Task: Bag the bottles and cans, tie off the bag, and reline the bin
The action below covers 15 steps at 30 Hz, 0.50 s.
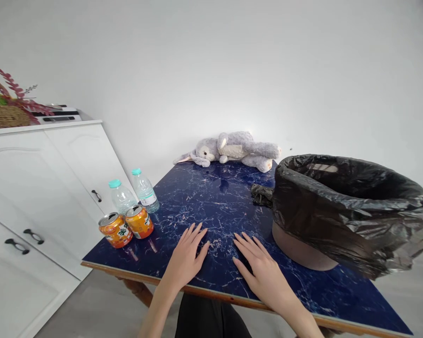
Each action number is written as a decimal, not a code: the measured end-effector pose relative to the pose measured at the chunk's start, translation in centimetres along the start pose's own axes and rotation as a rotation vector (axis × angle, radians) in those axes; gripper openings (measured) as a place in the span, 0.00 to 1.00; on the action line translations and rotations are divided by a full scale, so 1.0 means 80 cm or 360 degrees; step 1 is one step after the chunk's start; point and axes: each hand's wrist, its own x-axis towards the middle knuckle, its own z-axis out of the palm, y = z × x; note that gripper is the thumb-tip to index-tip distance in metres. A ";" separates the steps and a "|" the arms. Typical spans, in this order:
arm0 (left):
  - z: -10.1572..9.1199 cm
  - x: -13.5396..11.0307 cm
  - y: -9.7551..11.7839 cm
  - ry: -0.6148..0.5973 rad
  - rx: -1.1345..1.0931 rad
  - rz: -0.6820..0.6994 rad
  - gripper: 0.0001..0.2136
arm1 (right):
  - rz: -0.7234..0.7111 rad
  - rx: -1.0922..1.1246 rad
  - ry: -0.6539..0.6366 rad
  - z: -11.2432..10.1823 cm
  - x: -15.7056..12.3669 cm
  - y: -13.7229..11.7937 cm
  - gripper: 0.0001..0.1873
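My left hand (187,256) lies flat and open on the dark blue marbled table (215,197), palm down, near the front edge. My right hand (260,267) rests flat beside it, fingers spread, holding nothing. Two orange drink cans (126,228) stand at the table's left edge, a short way left of my left hand. Behind them are two clear water bottles (134,193) with teal caps. A bin lined with a black plastic bag (341,206) stands on the table just right of my right hand.
A grey plush rabbit (232,149) lies along the table's far edge against the white wall. A white cabinet (39,188) with dark handles stands at the left, carrying a wicker basket with red foliage (7,105).
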 end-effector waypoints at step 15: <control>0.003 -0.002 -0.002 0.0065 -0.0022 0.0037 0.23 | -0.0024 -0.0017 0.0032 0.000 -0.001 -0.002 0.29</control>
